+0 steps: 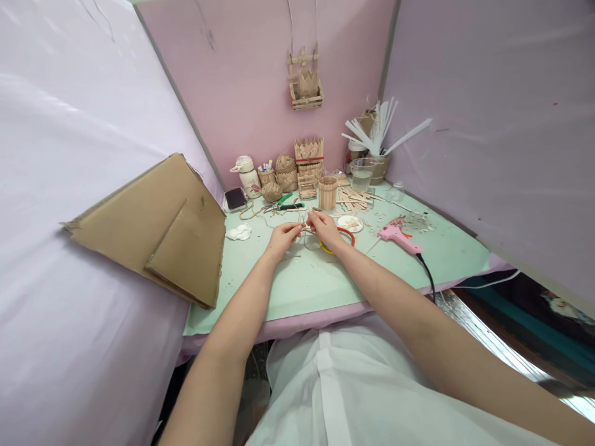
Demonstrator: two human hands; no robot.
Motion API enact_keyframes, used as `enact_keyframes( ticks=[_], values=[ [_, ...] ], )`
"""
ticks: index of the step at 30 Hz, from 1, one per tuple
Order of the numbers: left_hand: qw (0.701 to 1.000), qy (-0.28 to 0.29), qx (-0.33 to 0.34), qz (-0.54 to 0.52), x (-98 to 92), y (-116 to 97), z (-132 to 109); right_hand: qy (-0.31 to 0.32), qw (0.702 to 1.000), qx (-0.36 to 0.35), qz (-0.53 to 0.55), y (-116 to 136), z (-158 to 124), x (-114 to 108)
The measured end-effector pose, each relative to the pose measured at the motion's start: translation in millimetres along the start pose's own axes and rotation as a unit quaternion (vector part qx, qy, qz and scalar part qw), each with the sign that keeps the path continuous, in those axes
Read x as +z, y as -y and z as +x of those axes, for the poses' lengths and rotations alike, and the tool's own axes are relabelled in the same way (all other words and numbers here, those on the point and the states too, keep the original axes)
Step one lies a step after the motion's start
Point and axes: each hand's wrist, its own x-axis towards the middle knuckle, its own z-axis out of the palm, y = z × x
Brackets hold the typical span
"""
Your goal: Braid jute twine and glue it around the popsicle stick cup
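Over the middle of the table, my left hand (282,239) is closed in a pinch on a thin piece of twine (304,224). My right hand (324,227) pinches the same twine just beside it, fingertips almost meeting the left ones. Below my right hand lies a pair of scissors with red and yellow handles (348,233), partly covered by that hand. Behind the hands stands a round cup made of craft sticks (328,193). A white dish (351,223) holding small scraps is to the right of my right hand.
A pink glue gun (400,238) lies at the right, its black cord running over the front edge. Craft sticks (354,199), a water container (362,174), twine balls (271,192) and green-handled pliers (290,205) sit farther back. Cardboard (186,248) leans at the left.
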Motion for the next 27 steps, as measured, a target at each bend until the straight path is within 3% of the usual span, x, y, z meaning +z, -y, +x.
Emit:
enact_keyframes(
  ticks=[10, 14, 23, 27],
  values=[
    [0.998, 0.031, 0.019, 0.05, 1.6, -2.9, -4.9, 0.073, 0.996, 0.026, 0.034, 3.8, -2.9, 2.0],
    [0.996, 0.036, 0.024, 0.077, 0.6, -2.3, -5.5, 0.092, 0.996, -0.018, 0.011, 1.5, -2.7, 1.5],
    [0.997, 0.029, 0.012, 0.065, 2.8, -1.2, -4.8, 0.047, 0.998, -0.031, -0.018, -1.2, -1.6, 1.7],
    [0.997, 0.042, 0.005, 0.06, 4.8, -5.4, -7.0, -0.02, 0.999, -0.021, -0.042, -3.5, 0.6, 1.2]
  ],
)
